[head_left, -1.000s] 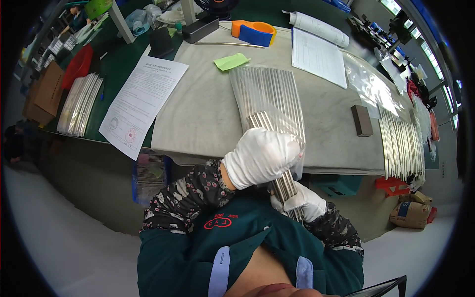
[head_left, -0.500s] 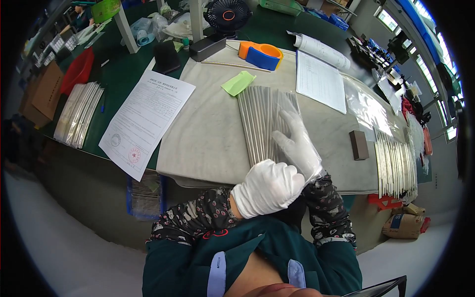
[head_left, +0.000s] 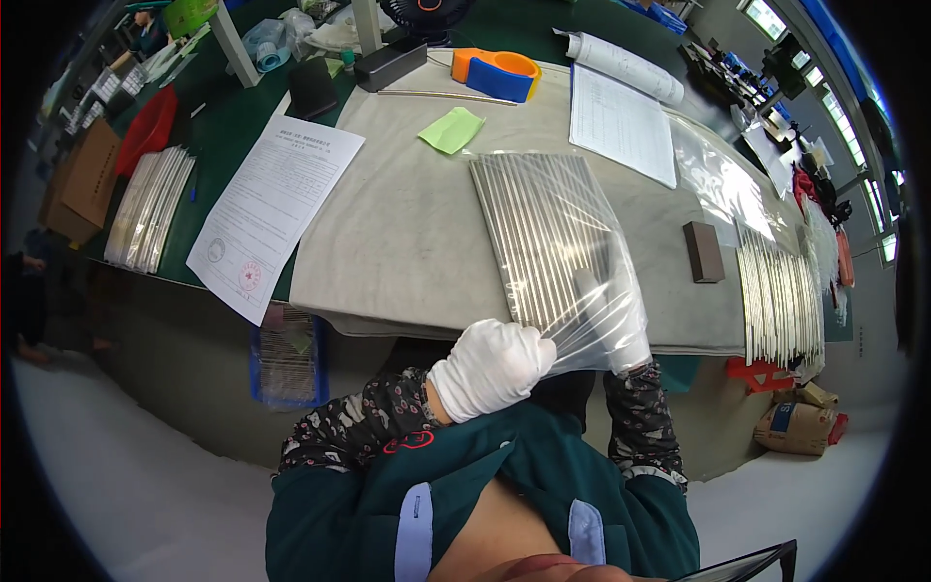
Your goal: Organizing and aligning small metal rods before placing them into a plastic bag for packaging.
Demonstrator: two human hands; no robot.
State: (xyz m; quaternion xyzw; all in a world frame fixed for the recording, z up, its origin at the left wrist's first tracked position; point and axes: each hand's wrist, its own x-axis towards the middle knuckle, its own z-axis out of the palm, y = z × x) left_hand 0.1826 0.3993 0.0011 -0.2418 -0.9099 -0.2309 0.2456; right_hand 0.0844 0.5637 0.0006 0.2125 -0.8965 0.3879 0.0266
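A clear plastic bag (head_left: 628,281) lies on the grey cloth with a flat row of thin metal rods (head_left: 538,228) inside it. Its mouth faces me, bunched and stretched between my hands. My left hand (head_left: 493,369), in a white glove, is closed on the left side of that mouth at the table's front edge. My right hand (head_left: 630,351), gloved too, is at the bag's right side and seems to be partly inside it. Creased, shiny plastic covers its fingers, so their pose is unclear.
Right of the bag are a brown block (head_left: 703,252) and a bundle of pale rods (head_left: 779,301). An open notebook (head_left: 621,126), a tape dispenser (head_left: 499,76) and a green paper (head_left: 452,130) lie beyond. At left are a printed sheet (head_left: 276,209) and bagged rods (head_left: 148,209).
My right hand has drawn back from atop the rods toward the bag's mouth. The bag is spread wider over the rods. My left hand keeps its grip, and the whole view has shifted slightly.
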